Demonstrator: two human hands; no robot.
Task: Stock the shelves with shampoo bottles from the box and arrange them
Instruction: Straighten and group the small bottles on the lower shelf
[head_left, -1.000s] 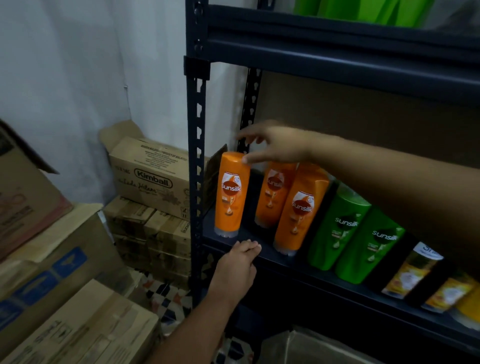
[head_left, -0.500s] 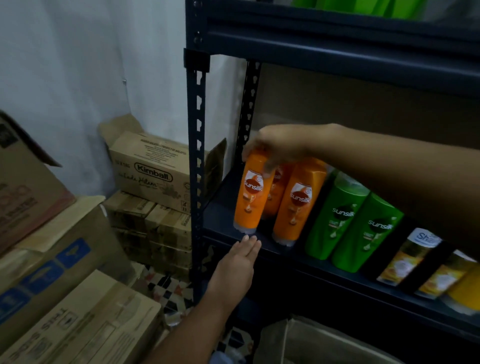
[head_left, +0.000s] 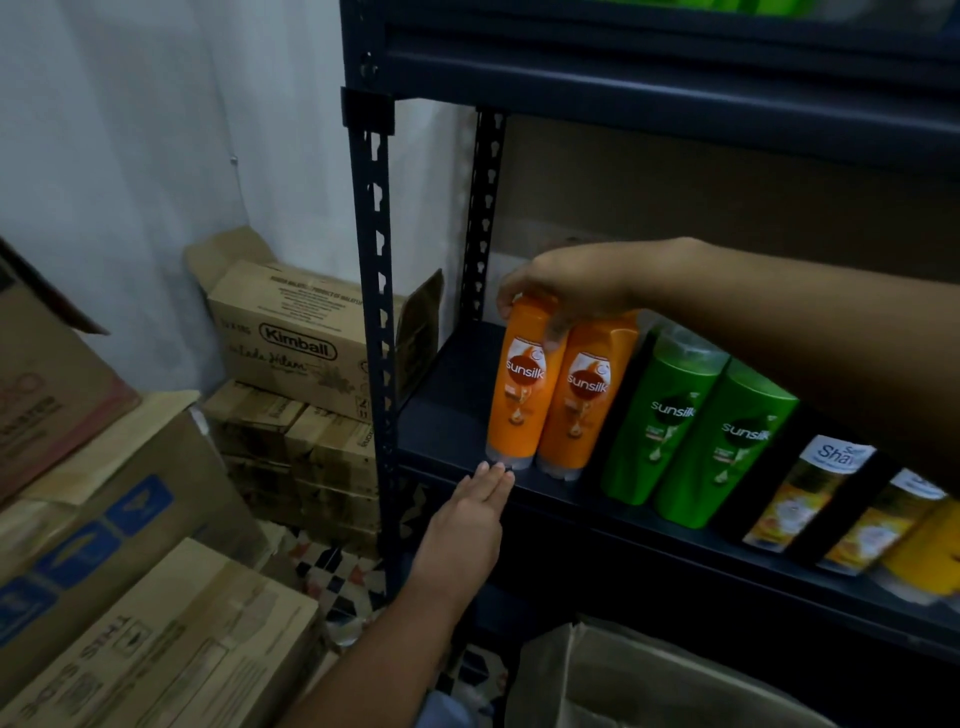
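Two orange Sunsilk bottles stand cap-down side by side on the dark metal shelf (head_left: 447, 415). My right hand (head_left: 566, 283) grips the top of the left orange bottle (head_left: 522, 395), thumb down between it and the right orange bottle (head_left: 584, 405). My left hand (head_left: 467, 525) is flat with straight fingers, its fingertips touching the shelf's front edge just below the left bottle's clear cap. Two green Sunsilk bottles (head_left: 670, 415) stand to the right, then yellow bottles (head_left: 810, 493) with white caps.
An open cardboard box (head_left: 649, 680) sits on the floor below the shelf. A Kimball carton (head_left: 291, 338) tops a stack of cartons left of the shelf post (head_left: 371, 291). Bigger cartons (head_left: 156, 644) fill the lower left. An upper shelf beam (head_left: 675, 98) runs overhead.
My right hand took hold of the left orange bottle and slid it right, against the other orange bottle at the front of the shelf. The third orange bottle behind is now hidden.
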